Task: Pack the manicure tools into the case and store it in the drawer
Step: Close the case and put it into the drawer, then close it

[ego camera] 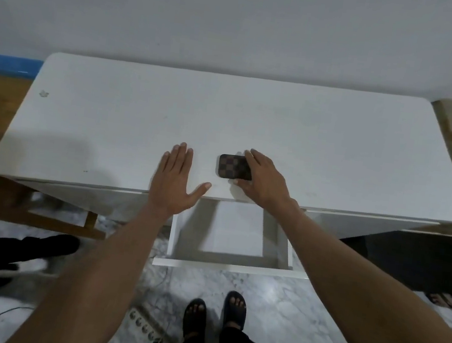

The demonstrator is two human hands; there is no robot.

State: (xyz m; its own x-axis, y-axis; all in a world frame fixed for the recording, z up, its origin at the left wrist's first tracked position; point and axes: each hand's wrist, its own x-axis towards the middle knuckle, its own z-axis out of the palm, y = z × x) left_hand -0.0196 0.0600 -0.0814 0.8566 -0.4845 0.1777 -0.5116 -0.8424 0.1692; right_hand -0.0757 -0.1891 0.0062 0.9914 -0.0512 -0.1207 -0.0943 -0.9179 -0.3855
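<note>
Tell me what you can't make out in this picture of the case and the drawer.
Head view:
- Right side of the closed brown checkered case: covered by the right hand.
- Tools inside the case: hidden by its closed cover.
- Back of the open white drawer: under the white tabletop.
- Left hand: flat on the tabletop.

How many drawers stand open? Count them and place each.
1: the drawer is pulled out under the white table's front edge, below the right hand and the checkered case. Others may be hidden.
</note>
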